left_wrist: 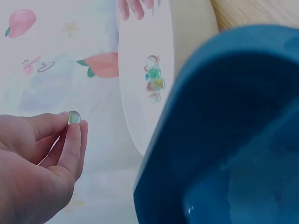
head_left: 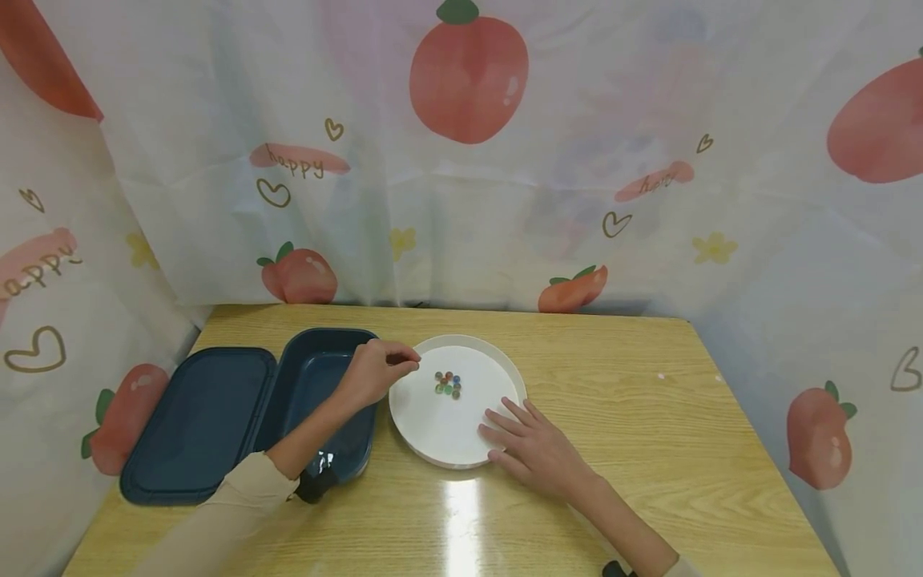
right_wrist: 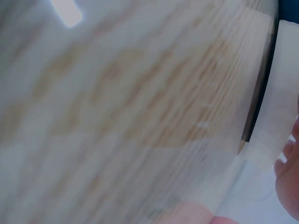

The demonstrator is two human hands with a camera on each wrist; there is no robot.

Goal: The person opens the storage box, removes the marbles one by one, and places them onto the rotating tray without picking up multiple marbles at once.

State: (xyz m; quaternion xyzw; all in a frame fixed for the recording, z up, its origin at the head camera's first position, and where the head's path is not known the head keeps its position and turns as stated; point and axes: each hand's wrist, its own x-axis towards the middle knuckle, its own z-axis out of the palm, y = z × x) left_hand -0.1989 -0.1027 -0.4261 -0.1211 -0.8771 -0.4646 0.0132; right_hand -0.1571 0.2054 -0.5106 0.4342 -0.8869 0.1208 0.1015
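My left hand (head_left: pixel 373 373) pinches a clear glass marble (left_wrist: pixel 74 117) with a greenish tint between thumb and fingertips. It is raised between the dark blue box (head_left: pixel 317 385) and the left rim of a round white tray (head_left: pixel 433 429). Several colored marbles (head_left: pixel 448 385) lie clustered near the middle of the tray. With fingers spread, my right hand (head_left: pixel 539 450) rests at the tray's right front edge and holds nothing. In the right wrist view only part of that hand (right_wrist: pixel 288 175) shows, beside the tray's pale side wall.
Left of the box lies its flat dark blue lid (head_left: pixel 198 425). All stand on a light wooden table (head_left: pixel 620 377). A white curtain (head_left: pixel 476 200) with peach prints hangs behind the table and along its sides.
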